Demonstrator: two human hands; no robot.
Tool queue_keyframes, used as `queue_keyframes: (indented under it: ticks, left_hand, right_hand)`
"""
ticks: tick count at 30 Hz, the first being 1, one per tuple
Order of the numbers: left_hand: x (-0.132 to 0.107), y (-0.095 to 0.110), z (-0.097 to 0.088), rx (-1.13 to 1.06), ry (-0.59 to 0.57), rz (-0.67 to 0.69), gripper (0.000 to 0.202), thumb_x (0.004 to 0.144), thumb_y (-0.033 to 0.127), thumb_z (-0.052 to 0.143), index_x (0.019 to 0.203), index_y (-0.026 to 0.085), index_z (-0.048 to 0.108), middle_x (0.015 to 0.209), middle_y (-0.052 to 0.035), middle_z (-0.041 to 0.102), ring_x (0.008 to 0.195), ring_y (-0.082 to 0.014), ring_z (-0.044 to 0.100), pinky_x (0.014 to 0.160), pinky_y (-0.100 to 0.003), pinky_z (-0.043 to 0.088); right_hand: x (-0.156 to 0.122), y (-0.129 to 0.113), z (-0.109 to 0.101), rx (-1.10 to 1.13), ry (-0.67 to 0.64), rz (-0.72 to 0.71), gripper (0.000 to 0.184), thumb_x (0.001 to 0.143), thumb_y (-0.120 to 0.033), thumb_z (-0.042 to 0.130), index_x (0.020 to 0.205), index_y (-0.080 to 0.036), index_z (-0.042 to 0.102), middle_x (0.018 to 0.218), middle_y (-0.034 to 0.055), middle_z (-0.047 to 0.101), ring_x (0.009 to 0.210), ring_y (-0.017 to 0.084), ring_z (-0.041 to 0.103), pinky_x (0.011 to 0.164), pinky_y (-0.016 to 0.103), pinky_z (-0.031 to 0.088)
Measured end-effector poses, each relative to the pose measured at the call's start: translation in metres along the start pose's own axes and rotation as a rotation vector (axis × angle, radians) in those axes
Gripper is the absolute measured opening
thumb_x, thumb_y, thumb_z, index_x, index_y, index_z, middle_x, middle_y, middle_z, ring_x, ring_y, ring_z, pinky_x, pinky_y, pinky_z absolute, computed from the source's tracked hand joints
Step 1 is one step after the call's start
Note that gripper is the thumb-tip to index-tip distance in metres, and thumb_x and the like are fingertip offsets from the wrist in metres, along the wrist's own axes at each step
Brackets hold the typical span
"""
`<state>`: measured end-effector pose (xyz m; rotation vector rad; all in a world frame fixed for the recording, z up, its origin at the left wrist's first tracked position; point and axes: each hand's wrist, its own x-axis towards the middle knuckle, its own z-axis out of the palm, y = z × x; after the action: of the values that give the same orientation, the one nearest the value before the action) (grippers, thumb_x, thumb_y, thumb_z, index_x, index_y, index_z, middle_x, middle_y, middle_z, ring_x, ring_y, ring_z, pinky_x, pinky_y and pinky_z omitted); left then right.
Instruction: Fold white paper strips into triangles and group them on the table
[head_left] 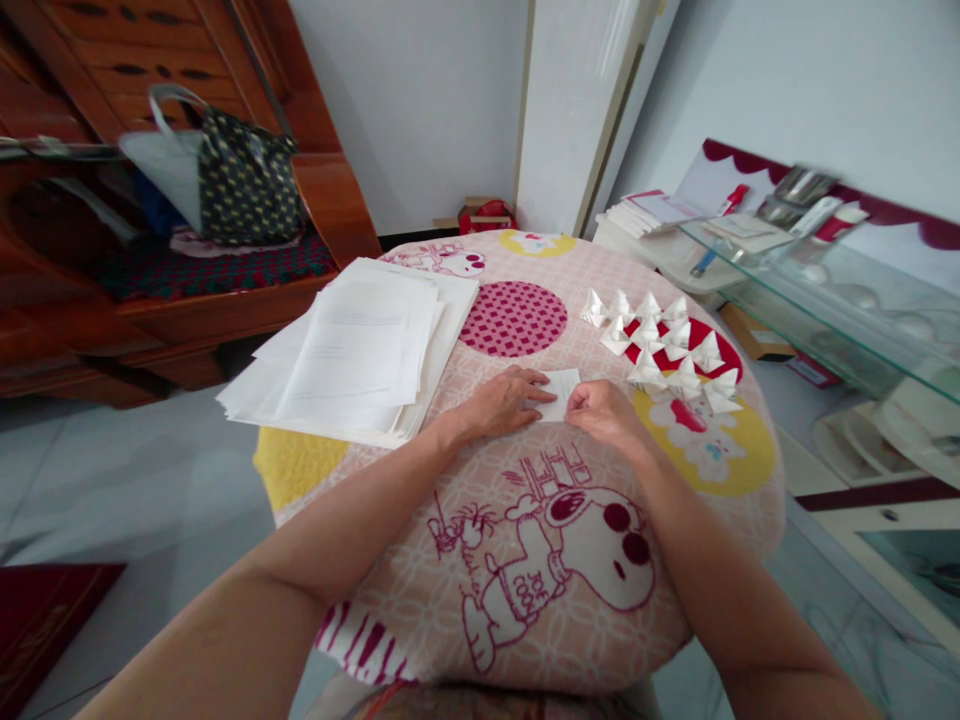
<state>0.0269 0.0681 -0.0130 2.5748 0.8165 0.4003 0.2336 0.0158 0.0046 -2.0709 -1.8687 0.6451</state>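
Observation:
A small folded piece of white paper (561, 382) lies on the cloth-covered round table in front of me. Across its left part my left hand (510, 402) rests flat, fingers stretched out and pressing on it. At the paper's right edge, my right hand (602, 412) has its fingers pinched together on the paper. Several folded paper boats (649, 340) with pointed tips stand in rows to the right of my hands. To the left is a thick, uneven stack of white paper sheets (352, 345), the top ones faintly printed.
The round table's patterned tablecloth (420, 560) shows cartoon dogs. A glass-topped shelf unit (840, 310) with cups and papers stands close on the right. At the back left, a wooden bench (337, 200) holds a dark patterned bag (247, 180). A red object (487, 215) sits behind the table.

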Motion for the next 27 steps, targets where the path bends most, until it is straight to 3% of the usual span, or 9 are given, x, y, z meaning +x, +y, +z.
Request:
queue_keyframes:
  ticks: [8, 13, 17, 21, 27]
  left_hand:
    - [0.001, -0.002, 0.000, 0.000, -0.001, -0.002, 0.041, 0.089, 0.017, 0.068, 0.130, 0.022, 0.073, 0.146, -0.0113, 0.062, 0.133, -0.0266, 0.060, 0.115, -0.046, 0.047]
    - [0.003, -0.001, 0.004, 0.020, 0.016, -0.036, 0.042, 0.089, 0.020, 0.068, 0.130, 0.024, 0.073, 0.145, -0.0085, 0.064, 0.130, -0.0249, 0.062, 0.113, -0.042, 0.049]
    - [0.008, 0.006, 0.011, 0.063, 0.069, -0.115, 0.040, 0.087, 0.027, 0.071, 0.126, 0.022, 0.074, 0.139, -0.0083, 0.068, 0.128, -0.0260, 0.063, 0.114, -0.041, 0.049]
    - [0.011, 0.013, 0.017, 0.068, 0.120, -0.157, 0.040, 0.085, 0.029, 0.072, 0.124, 0.020, 0.075, 0.136, -0.0111, 0.068, 0.126, -0.0288, 0.062, 0.113, -0.042, 0.049]
    - [0.010, 0.001, 0.019, -0.015, 0.111, -0.137, 0.045, 0.081, 0.023, 0.074, 0.125, 0.021, 0.074, 0.141, -0.0111, 0.064, 0.130, -0.0282, 0.060, 0.115, -0.043, 0.047]
  right_hand:
    - [-0.002, 0.017, -0.023, 0.097, 0.010, 0.095, 0.012, 0.068, -0.006, 0.062, 0.065, -0.017, 0.066, 0.054, -0.0027, 0.059, 0.053, 0.013, 0.055, 0.053, 0.024, 0.036]
    - [0.003, 0.006, -0.008, 0.369, 0.027, -0.007, 0.005, 0.076, -0.015, 0.064, 0.077, -0.017, 0.069, 0.062, -0.0013, 0.065, 0.053, 0.012, 0.056, 0.054, 0.025, 0.041]
    - [0.008, 0.000, 0.006, 0.251, 0.023, -0.115, 0.008, 0.071, -0.010, 0.069, 0.069, -0.017, 0.069, 0.059, -0.0010, 0.063, 0.055, 0.013, 0.056, 0.056, 0.025, 0.038]
    - [0.009, 0.000, 0.007, 0.208, 0.023, -0.113, 0.009, 0.072, -0.009, 0.069, 0.068, -0.018, 0.069, 0.057, -0.0011, 0.063, 0.056, 0.013, 0.056, 0.056, 0.026, 0.037]
    - [0.009, 0.001, 0.006, 0.200, 0.032, -0.108, 0.008, 0.072, -0.011, 0.071, 0.068, -0.018, 0.070, 0.058, -0.0009, 0.063, 0.056, 0.013, 0.056, 0.056, 0.026, 0.037]
